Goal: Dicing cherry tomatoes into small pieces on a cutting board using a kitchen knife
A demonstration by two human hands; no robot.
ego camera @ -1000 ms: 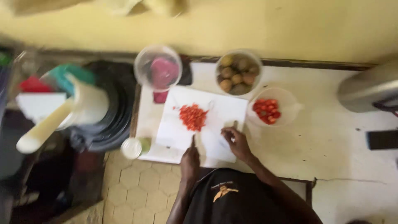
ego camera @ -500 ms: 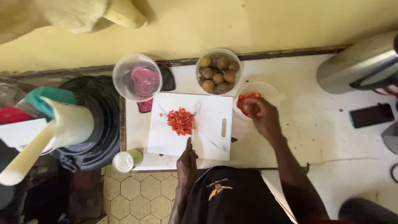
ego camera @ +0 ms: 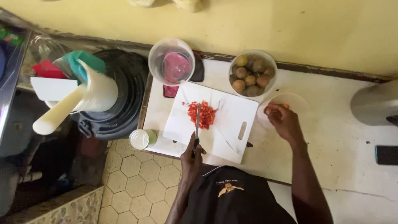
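While the left hand (ego camera: pixel 192 155) gripped the handle of a kitchen knife (ego camera: pixel 197 120), fingers wrapped closed around it, the blade lay pointing away from the body across a small heap of chopped red pepper (ego camera: pixel 202 114) near the middle of the white cutting board (ego camera: pixel 226 124). The right hand (ego camera: pixel 282 120) reached into a pale plastic bowl (ego camera: pixel 296 101) just beside the board's right edge, fingers curled over something red-orange; whether they had actually pinched a piece could not be told from this angle. Judgement: the knife was best kept flat and still on the board, tip away, while the other hand was off fetching, and any new piece was best set down clear of the blade before cutting. The heap sat compact, so sweeping it to one side would free working space. Also noted: a bowl of round brownish-green fruit (ego camera: pixel 251 74) beyond the board, a clear tub with a pink lid (ego camera: pixel 172 62) at its far left corner, and an opened tin can (ego camera: pixel 141 139) at its near left.
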